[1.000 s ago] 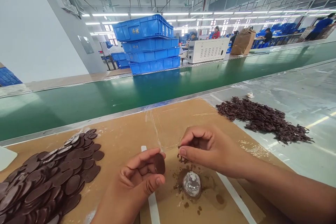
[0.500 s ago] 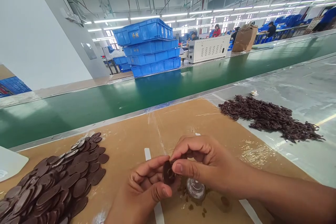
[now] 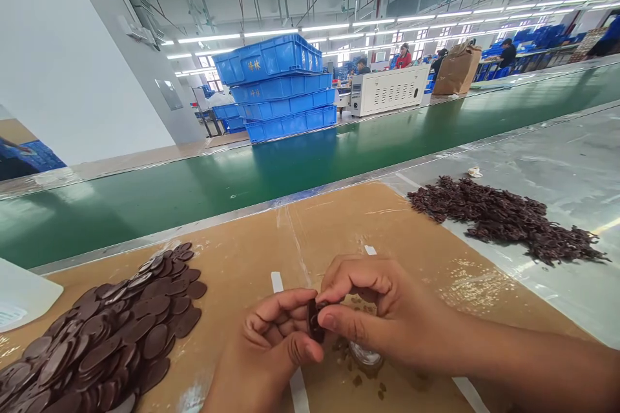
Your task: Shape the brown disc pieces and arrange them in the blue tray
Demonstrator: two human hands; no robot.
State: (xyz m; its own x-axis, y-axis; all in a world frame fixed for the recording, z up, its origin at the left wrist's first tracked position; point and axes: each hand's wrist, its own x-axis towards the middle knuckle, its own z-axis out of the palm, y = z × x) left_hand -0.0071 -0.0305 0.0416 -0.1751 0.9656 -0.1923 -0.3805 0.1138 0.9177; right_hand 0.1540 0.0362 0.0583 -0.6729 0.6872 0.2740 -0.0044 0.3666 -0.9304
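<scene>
Above the brown-covered table, my left hand (image 3: 278, 339) holds a small dark brown oval piece (image 3: 314, 321) between thumb and fingers. My right hand (image 3: 365, 310) pinches the upper right edge of the same piece, so the two hands meet at it. Partly hidden under my right hand is a small clear glass dish (image 3: 365, 356), with dark wet spots around it. On the left lies a heap of flat dark brown ovals (image 3: 130, 319). A pile of dark, thin curled strips (image 3: 504, 213) is at the right.
A green conveyor belt (image 3: 300, 164) crosses behind the table. Beyond it stand stacked blue crates (image 3: 285, 87), a white machine (image 3: 387, 90) and a brown paper bag (image 3: 455, 70). A translucent white container (image 3: 24, 293) is at the left edge. Several people sit far back.
The view has shifted slightly, so the scene sits a little further right. The held piece has turned more edge-on, and my right hand now covers more of the glass dish.
</scene>
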